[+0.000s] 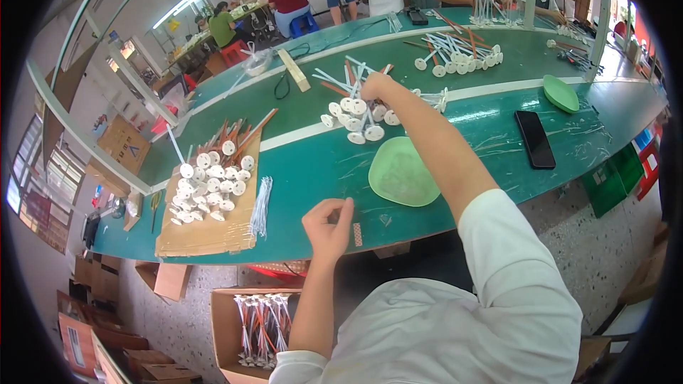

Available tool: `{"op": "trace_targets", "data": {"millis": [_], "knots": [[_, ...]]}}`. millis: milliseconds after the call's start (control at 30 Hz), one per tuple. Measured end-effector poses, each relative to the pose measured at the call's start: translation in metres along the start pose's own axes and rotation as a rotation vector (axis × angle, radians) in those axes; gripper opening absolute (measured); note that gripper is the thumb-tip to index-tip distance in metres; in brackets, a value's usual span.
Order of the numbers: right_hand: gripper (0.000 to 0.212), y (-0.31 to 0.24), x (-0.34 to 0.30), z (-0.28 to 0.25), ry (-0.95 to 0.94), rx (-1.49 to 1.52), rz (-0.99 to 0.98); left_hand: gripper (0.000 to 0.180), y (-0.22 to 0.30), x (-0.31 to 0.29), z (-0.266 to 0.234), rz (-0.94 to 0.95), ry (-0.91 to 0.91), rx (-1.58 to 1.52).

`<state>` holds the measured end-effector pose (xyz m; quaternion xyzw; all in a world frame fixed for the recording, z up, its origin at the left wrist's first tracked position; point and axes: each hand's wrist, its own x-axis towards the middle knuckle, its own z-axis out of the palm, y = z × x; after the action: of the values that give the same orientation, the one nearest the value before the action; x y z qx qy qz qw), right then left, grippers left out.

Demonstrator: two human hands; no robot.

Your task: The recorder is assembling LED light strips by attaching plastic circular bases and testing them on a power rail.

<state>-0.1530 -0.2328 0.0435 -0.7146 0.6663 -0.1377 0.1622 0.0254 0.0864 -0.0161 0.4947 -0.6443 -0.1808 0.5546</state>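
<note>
Left hand (326, 224) pinching; right hand (377, 87) on white-disc rods (356, 115).

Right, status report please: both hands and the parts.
Right hand reaching into loose pile of white disc-and-rod parts. Left hand pinched near table edge, contents unclear. Green plate between them.

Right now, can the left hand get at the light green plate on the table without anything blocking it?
Probably yes. The left hand hovers at the table's near edge, and the green plate lies just to its right with only bare table between them.
</note>
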Motion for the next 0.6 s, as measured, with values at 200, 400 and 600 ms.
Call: {"op": "trace_targets", "data": {"millis": [200, 400, 600], "knots": [[0.023, 0.005, -0.043, -0.030, 0.159, 0.552, 0.057, 0.014, -0.017, -0.001, 0.000, -0.121, -0.003, -0.114], [0.018, -0.006, -0.123, -0.053, 0.474, 0.634, -0.363, 0.015, -0.011, 0.000, 0.005, -0.143, 0.072, -0.167], [0.013, -0.025, -0.223, -0.059, 0.004, 1.236, -0.425, 0.037, 0.042, 0.002, 0.010, -0.224, -0.078, -0.565]]}}
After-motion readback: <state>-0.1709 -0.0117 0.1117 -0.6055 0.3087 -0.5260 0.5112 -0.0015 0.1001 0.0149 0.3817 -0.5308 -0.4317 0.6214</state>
